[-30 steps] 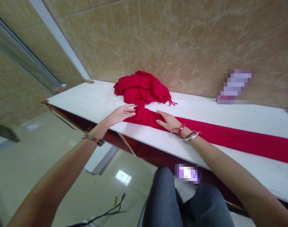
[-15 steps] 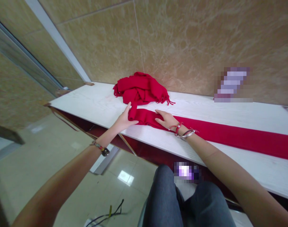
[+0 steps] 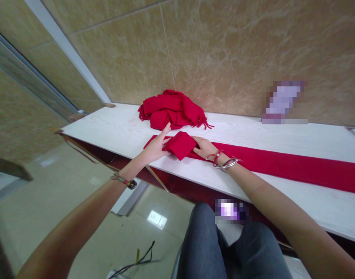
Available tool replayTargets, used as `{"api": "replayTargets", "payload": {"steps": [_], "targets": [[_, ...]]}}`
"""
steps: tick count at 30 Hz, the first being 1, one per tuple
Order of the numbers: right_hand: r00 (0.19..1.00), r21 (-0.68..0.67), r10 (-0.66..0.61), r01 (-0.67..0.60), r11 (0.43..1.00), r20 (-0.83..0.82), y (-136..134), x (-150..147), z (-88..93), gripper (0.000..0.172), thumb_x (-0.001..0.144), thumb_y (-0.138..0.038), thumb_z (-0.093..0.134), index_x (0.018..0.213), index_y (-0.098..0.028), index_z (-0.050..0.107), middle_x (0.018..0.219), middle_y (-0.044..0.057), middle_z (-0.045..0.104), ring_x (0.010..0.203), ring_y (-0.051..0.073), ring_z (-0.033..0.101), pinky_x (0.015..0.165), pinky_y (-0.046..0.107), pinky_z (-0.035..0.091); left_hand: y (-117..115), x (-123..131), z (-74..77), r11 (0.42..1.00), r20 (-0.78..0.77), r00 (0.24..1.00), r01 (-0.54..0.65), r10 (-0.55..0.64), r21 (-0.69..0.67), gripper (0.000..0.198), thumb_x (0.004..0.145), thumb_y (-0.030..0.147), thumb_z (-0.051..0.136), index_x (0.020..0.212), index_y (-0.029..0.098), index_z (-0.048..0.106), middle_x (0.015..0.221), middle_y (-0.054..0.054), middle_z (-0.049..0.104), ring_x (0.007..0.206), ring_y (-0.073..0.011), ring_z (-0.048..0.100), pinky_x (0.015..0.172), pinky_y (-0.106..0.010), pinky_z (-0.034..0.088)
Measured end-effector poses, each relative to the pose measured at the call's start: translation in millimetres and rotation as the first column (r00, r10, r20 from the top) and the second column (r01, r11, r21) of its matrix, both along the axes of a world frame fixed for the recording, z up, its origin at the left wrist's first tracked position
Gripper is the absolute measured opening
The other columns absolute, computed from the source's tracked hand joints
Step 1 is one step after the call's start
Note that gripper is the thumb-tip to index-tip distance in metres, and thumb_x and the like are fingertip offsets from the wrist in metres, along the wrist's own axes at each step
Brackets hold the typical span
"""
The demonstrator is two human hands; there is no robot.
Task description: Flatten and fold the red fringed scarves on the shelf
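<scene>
A long red scarf [image 3: 282, 164] lies flat along the white tabletop, running off to the right edge. Its left part is bunched into a folded flap [image 3: 181, 145] between my two hands. My left hand [image 3: 156, 148] rests at the flap's left side, fingers apart and stretched out, with a bit of the cloth under and behind it. On the other side, my right hand [image 3: 205, 148] pinches the flap's right edge, its fingertips partly hidden by cloth. Behind them a crumpled red fringed scarf [image 3: 174, 108] sits in a heap near the wall.
The white tabletop [image 3: 107, 124] meets a tan marbled wall [image 3: 224, 58]. Open shelf compartments [image 3: 177, 184] show below its front edge. Black cables [image 3: 136, 263] lie on the shiny floor. A blurred-out item [image 3: 283, 102] stands by the wall at right.
The rolled bit of scarf at my left hand has opened into a raised, angular flap leaning toward my right hand. My right fingers have closed on its edge, and cloth now shows left of my left hand.
</scene>
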State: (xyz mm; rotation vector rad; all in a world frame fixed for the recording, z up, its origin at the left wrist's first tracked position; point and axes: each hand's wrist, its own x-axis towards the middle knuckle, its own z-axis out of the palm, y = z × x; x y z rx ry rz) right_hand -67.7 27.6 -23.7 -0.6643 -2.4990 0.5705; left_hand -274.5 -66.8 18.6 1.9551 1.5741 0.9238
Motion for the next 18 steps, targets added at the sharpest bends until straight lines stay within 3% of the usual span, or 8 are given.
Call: {"api": "replayTargets", "payload": {"steps": [4,8,11,15,18], "targets": [[0.999,0.003,-0.03,0.03,1.0,0.013,-0.9,-0.1,0.9,0.053,0.078,-0.016,0.048,0.13,-0.002,0.045,0.127,0.019,0.056,0.116,0.021,0.052,0.1,0.035,0.038,-1.2,-0.4,-1.2,0.992,-0.311,0.942,-0.124,0.122,0.014,0.106,0.064,0.017,0.073,0.148,0.026,0.008,0.121,-0.013,0.059,0.108,-0.027,0.059,0.092,-0.04,0.046],[1.0,-0.014,-0.025,0.025,1.0,0.006,-1.6,1.4,1.9,0.06,0.076,-0.017,0.052,0.134,-0.007,0.041,0.13,0.017,0.054,0.117,0.022,0.052,0.1,0.037,0.039,-5.8,6.9,1.6,0.974,-0.502,0.837,-0.22,0.218,0.055,0.091,0.072,0.021,0.067,0.147,0.02,0.016,0.102,-0.009,0.067,0.096,-0.0272,0.064,0.083,-0.037,0.048],[1.0,-0.03,-0.019,0.018,0.999,-0.015,-2.5,2.7,3.2,0.067,0.074,-0.016,0.054,0.138,-0.009,0.036,0.133,0.016,0.051,0.119,0.023,0.051,0.101,0.038,0.038,-8.3,8.0,5.4,0.966,-0.491,0.834,-0.249,0.251,0.071,0.083,0.076,0.018,0.06,0.147,0.019,0.018,0.093,-0.006,0.068,0.088,-0.0232,0.065,0.08,-0.033,0.049],[1.0,-0.049,-0.021,0.02,0.999,-0.02,-3.8,3.5,4.9,0.07,0.072,-0.015,0.056,0.139,-0.007,0.034,0.132,0.017,0.052,0.118,0.023,0.051,0.101,0.038,0.039,-6.6,-2.8,13.7,0.965,-0.358,0.897,-0.239,0.261,0.105,0.08,0.074,0.013,0.054,0.146,0.019,0.019,0.089,-0.003,0.067,0.081,-0.0167,0.065,0.078,-0.028,0.05],[0.999,-0.097,-0.043,0.043,0.994,0.006,-4.6,3.7,5.3,0.073,0.074,-0.015,0.057,0.141,-0.008,0.03,0.128,0.017,0.056,0.116,0.022,0.054,0.099,0.037,0.041,-1.4,-20.0,24.9,0.931,-0.279,0.891,-0.324,0.359,0.165,0.079,0.072,0.012,0.052,0.145,0.017,0.022,0.089,-0.002,0.066,0.076,-0.014,0.064,0.077,-0.027,0.051]]}}
